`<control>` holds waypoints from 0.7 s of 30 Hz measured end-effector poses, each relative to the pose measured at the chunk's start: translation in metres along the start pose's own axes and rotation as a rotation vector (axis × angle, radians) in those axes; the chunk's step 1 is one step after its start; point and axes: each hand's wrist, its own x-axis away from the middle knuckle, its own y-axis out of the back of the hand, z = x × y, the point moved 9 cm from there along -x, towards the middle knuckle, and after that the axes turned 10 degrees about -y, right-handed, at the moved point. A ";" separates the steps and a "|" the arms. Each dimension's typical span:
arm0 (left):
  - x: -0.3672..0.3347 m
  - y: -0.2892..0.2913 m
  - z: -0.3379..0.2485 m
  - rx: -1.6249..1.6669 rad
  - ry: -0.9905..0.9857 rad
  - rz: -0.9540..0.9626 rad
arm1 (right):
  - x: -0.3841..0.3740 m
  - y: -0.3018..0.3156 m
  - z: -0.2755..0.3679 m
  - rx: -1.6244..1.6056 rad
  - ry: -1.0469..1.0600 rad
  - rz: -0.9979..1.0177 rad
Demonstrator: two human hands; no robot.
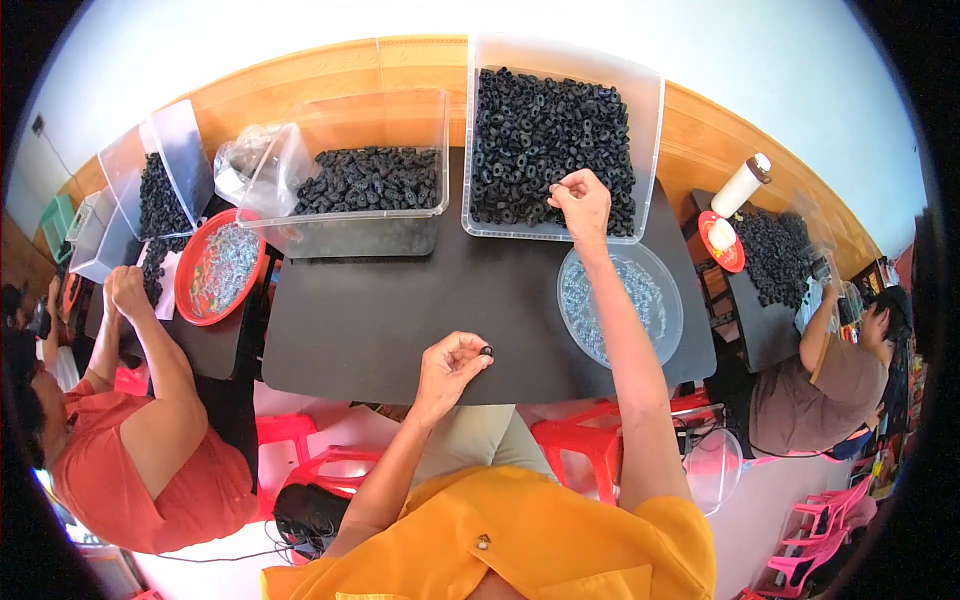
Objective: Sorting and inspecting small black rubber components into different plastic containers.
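Observation:
My left hand (452,372) is over the near edge of the dark table, with a small black ring-like plastic piece (487,351) pinched between thumb and fingertips. Reaching forward, my right hand (583,203) is above the near part of a clear bin whose heap of small black hollow pieces (550,130) fills the floor. Its thumb and forefinger are pressed together. Whatever they pinch blends with the dark heap behind. Below my right forearm stands a round clear tub (673,330) holding many small clear pieces, partly covered by that arm.
A second clear bin (350,235) of black ribbed pieces stands back left, beside a plastic bag (255,165). A red basin (187,290) of clear pieces is farther left. Co-workers sit at either side, one in a red shirt (150,480), one in brown (815,395). Red stools (590,445) stand below.

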 end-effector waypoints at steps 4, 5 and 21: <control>0.003 0.005 0.001 -0.009 -0.004 -0.021 | 0.033 -0.011 0.016 -0.268 -0.089 0.201; 0.003 0.005 -0.001 -0.001 -0.011 -0.024 | 0.044 -0.012 0.020 -0.292 -0.106 0.246; 0.001 0.008 -0.006 0.035 -0.012 -0.048 | 0.173 -0.028 0.021 -0.182 -0.217 0.629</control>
